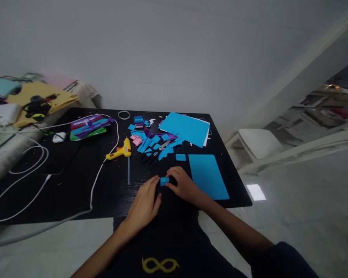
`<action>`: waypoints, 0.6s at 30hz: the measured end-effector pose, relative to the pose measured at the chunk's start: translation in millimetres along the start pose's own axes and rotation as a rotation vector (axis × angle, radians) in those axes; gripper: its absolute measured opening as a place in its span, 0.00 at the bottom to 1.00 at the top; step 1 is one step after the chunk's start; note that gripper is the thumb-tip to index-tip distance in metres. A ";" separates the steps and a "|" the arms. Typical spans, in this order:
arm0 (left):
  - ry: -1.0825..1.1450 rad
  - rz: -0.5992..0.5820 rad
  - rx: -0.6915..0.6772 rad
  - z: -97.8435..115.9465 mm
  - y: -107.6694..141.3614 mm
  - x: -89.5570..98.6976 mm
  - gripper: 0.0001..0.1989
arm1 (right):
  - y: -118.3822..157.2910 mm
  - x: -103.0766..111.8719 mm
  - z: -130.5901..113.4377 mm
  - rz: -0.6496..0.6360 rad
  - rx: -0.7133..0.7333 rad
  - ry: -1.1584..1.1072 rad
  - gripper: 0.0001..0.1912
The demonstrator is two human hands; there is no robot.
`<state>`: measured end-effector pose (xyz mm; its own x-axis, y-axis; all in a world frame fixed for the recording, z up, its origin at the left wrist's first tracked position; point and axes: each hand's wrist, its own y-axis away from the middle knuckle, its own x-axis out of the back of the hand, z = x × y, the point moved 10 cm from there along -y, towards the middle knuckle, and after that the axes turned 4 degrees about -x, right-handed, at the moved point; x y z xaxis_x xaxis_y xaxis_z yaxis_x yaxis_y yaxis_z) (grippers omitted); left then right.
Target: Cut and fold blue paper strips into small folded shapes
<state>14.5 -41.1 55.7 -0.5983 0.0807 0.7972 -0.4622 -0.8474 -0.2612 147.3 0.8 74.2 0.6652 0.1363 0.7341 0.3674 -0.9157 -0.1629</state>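
Desk space is big and black, and it carries lots of craft things. On it lies a big blue sheet just to the right of the hands, and another blue sheet farther back. A yellow glue gun rests near the middle, with a white cord running past it. Black scissors sit in a pile of blue scraps. The small blue piece is at the near edge of the desk, pinched between both hands. It could slip or bend crooked, I think, because it is so tiny and only fingertips hold it. The left hand lies flat and low, its grip nearly closed with the thumb tip on the piece. The right hand curls over from the other side, its grip closed on the same piece.
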 end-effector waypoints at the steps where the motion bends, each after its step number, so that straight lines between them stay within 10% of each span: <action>1: 0.035 0.017 0.010 -1.2 0.3 2.2 0.26 | -1.1 1.4 1.0 0.005 -0.031 -0.031 0.11; 11: 0.251 0.001 0.043 -21.1 -47.3 24.8 0.09 | -23.6 -4.2 11.3 -0.009 -0.180 -0.529 0.06; 18: 0.238 0.090 0.013 -34.8 -97.5 40.8 0.14 | -66.0 -20.6 63.8 0.067 -0.406 -0.988 0.17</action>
<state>12.4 63.1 94.7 -0.7747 0.1248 0.6199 -0.3928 -0.8632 -0.3171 150.8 82.6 27.8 0.9745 0.1601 -0.1575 0.1880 -0.9652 0.1820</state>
